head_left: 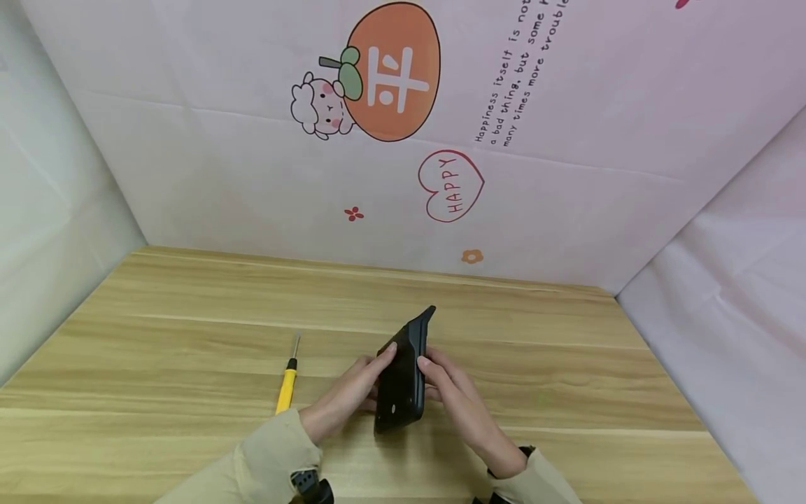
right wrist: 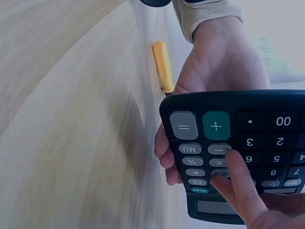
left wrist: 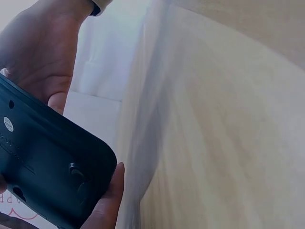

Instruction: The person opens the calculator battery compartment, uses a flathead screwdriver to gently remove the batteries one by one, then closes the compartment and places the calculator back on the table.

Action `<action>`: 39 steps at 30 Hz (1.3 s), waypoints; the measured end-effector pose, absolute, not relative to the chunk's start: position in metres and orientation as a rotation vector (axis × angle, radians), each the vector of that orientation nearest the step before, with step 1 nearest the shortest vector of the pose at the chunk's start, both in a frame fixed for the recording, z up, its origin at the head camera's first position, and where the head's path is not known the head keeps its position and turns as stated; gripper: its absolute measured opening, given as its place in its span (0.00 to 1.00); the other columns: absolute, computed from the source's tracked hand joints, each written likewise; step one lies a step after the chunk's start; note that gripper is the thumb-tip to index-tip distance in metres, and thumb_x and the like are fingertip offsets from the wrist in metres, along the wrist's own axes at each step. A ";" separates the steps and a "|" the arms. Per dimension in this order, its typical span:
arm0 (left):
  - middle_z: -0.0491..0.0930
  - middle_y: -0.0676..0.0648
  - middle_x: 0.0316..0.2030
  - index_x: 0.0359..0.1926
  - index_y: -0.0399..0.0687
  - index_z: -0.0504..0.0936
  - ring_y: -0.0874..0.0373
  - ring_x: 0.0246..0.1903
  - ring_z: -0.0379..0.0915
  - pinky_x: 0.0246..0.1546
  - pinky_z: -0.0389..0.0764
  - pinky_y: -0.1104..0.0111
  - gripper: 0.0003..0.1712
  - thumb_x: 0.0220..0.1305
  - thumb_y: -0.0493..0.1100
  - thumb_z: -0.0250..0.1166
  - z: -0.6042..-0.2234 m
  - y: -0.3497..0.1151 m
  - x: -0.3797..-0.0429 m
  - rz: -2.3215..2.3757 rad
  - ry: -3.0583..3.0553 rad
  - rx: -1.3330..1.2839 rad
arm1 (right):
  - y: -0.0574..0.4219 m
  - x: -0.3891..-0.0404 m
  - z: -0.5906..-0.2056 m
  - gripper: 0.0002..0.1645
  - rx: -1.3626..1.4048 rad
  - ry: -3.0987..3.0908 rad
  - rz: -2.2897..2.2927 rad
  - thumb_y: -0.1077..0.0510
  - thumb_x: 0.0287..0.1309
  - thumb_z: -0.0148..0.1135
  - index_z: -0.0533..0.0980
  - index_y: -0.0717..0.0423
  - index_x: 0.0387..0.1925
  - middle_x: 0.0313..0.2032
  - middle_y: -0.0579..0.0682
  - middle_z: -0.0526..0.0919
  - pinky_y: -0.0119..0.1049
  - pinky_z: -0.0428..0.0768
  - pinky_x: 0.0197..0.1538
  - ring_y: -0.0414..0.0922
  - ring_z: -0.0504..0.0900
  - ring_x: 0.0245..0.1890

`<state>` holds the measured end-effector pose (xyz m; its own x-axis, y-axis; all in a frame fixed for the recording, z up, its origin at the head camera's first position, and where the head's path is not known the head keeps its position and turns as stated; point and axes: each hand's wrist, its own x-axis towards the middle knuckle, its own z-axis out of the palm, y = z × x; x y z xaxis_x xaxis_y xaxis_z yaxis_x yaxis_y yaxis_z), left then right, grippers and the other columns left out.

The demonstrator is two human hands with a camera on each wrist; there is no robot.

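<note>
A black calculator (head_left: 398, 385) stands tilted on its edge between both hands, over the wooden table. My left hand (head_left: 346, 395) grips it from the left, thumb lying on its dark back. From the other side my right hand (head_left: 462, 402) holds it, the thumb at its edge and fingers (right wrist: 243, 183) on the key face by the minus and divide keys. Grey, black and green keys show in the right wrist view, with the display strip partly covered. On the back, in the left wrist view, are a small round white sticker (left wrist: 8, 124) and dark feet.
A screwdriver (head_left: 287, 385) with a yellow handle lies on the wooden table (head_left: 157, 336), left of the left hand. A printed white cloth (head_left: 239, 175) hangs behind the table's far edge, and white cloth walls stand at both sides.
</note>
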<state>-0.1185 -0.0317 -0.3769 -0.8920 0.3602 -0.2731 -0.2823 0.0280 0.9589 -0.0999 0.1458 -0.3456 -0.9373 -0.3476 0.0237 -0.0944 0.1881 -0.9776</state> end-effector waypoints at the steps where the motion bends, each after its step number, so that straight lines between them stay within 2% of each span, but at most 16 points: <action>1: 0.77 0.38 0.42 0.58 0.28 0.61 0.57 0.35 0.77 0.42 0.81 0.61 0.42 0.68 0.65 0.48 -0.377 -0.032 -0.118 1.909 1.888 0.057 | 0.146 -0.100 -0.346 0.31 -0.429 2.252 -1.833 0.51 0.74 0.39 0.61 0.71 0.65 0.58 0.69 0.72 0.36 0.80 0.50 0.58 0.78 0.54; 5: 0.78 0.37 0.43 0.58 0.28 0.63 0.56 0.35 0.78 0.41 0.81 0.61 0.42 0.66 0.65 0.51 -0.376 -0.031 -0.116 1.904 1.935 0.017 | 0.147 -0.099 -0.345 0.30 -0.404 2.237 -1.852 0.51 0.73 0.39 0.62 0.71 0.64 0.56 0.69 0.73 0.32 0.79 0.50 0.54 0.80 0.51; 16: 0.76 0.37 0.47 0.52 0.33 0.64 0.56 0.37 0.79 0.37 0.81 0.64 0.40 0.62 0.67 0.57 -0.378 -0.032 -0.118 1.927 1.965 -0.030 | 0.149 -0.098 -0.345 0.27 -0.385 2.238 -1.881 0.56 0.71 0.39 0.62 0.68 0.64 0.53 0.68 0.72 0.33 0.80 0.48 0.41 0.81 0.46; 22: 0.76 0.39 0.44 0.49 0.35 0.65 0.56 0.36 0.77 0.35 0.80 0.64 0.39 0.60 0.67 0.59 -0.376 -0.032 -0.118 1.901 2.018 -0.082 | 0.151 -0.098 -0.346 0.27 -0.384 2.219 -1.900 0.58 0.70 0.38 0.60 0.69 0.65 0.53 0.69 0.72 0.34 0.80 0.47 0.40 0.82 0.44; 31: 0.76 0.40 0.39 0.48 0.34 0.66 0.56 0.33 0.76 0.28 0.79 0.65 0.33 0.64 0.61 0.59 -0.374 -0.035 -0.119 1.903 2.113 -0.100 | 0.155 -0.099 -0.347 0.26 -0.436 2.177 -1.913 0.57 0.73 0.33 0.61 0.71 0.63 0.51 0.72 0.73 0.35 0.81 0.45 0.40 0.83 0.41; 36: 0.75 0.40 0.43 0.51 0.34 0.67 0.53 0.39 0.70 0.36 0.72 0.66 0.37 0.61 0.64 0.59 -0.374 -0.037 -0.119 1.813 2.208 -0.114 | 0.157 -0.098 -0.348 0.26 -0.449 2.188 -1.904 0.55 0.75 0.33 0.61 0.71 0.62 0.50 0.72 0.74 0.35 0.82 0.44 0.38 0.83 0.41; 39: 0.74 0.40 0.45 0.52 0.35 0.67 0.52 0.42 0.69 0.40 0.71 0.65 0.38 0.60 0.65 0.60 -0.375 -0.038 -0.119 1.783 2.229 -0.115 | 0.158 -0.098 -0.349 0.26 -0.459 2.186 -1.904 0.55 0.75 0.34 0.61 0.72 0.62 0.51 0.73 0.73 0.34 0.82 0.45 0.37 0.83 0.42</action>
